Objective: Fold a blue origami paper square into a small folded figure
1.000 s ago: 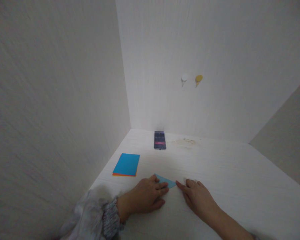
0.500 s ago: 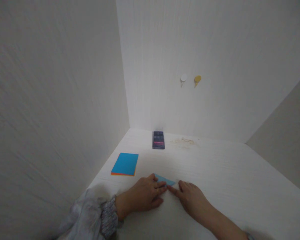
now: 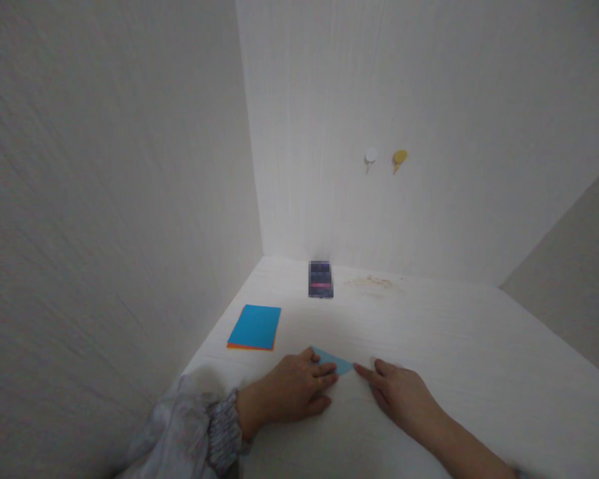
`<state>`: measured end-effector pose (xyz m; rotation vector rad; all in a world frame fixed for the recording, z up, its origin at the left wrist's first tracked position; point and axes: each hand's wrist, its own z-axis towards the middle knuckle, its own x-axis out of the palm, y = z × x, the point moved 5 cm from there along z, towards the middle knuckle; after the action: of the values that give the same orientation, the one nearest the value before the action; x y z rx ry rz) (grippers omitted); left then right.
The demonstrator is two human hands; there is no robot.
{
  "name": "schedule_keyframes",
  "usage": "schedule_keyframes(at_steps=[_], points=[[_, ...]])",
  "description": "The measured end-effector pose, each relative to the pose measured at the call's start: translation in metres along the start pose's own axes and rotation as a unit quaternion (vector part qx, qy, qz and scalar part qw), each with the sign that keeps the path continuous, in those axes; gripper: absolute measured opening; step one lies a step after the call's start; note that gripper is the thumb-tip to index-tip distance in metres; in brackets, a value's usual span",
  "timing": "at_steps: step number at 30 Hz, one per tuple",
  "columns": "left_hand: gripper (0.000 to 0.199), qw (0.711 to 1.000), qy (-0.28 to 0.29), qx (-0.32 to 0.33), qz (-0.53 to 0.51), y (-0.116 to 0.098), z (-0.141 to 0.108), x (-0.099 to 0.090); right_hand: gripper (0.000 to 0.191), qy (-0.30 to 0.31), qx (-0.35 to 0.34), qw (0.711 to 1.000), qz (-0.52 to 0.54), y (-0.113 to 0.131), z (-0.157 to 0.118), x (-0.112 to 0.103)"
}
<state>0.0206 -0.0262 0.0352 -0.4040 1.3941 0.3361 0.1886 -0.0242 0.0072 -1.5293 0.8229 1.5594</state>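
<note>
A small light-blue folded paper (image 3: 343,366) lies flat on the white table, its pointed end toward the right. Over its left part rests my left hand (image 3: 299,389), fingers spread and pressing it down, a ring on one finger. My right hand (image 3: 398,392) is at the paper's right tip, with the index finger stretched out and touching or nearly touching it. The other right fingers are loosely curled and grip nothing. Part of the paper is hidden beneath the left fingers.
A stack of square papers (image 3: 255,326), blue on top with orange edges below, lies to the left. A dark blurred object (image 3: 320,279) stands near the back wall. Two hooks, white (image 3: 371,156) and yellow (image 3: 400,157), are on that wall. Brownish marks stain the table's back.
My right index finger has moved right along the paper's lower edge to its tip, uncovering more of the paper. The whole view has shifted slightly.
</note>
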Motion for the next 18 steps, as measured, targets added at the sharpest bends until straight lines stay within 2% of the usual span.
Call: schedule_keyframes(at_steps=[3,6,11,15,18], points=[[0.04,1.0,0.006,-0.001,0.004,0.001,0.0,0.0,0.04,-0.01,0.012,1.0,0.0,-0.005,-0.002,0.001],[0.039,1.0,0.003,-0.002,0.0,0.0,0.0,-0.001,0.037,-0.024,0.004,1.0,0.003,0.0,-0.002,-0.001],[0.039,1.0,0.004,-0.003,0.003,-0.002,0.002,-0.004,0.057,-0.021,-0.029,0.999,0.002,0.01,-0.001,0.002],[0.038,1.0,0.002,-0.001,-0.006,-0.002,0.002,-0.004,0.062,-0.034,0.001,0.999,0.027,0.005,-0.001,0.004],[0.04,1.0,0.002,-0.003,-0.01,0.0,0.002,-0.003,0.064,-0.034,-0.024,0.999,0.016,0.009,0.0,0.004]])
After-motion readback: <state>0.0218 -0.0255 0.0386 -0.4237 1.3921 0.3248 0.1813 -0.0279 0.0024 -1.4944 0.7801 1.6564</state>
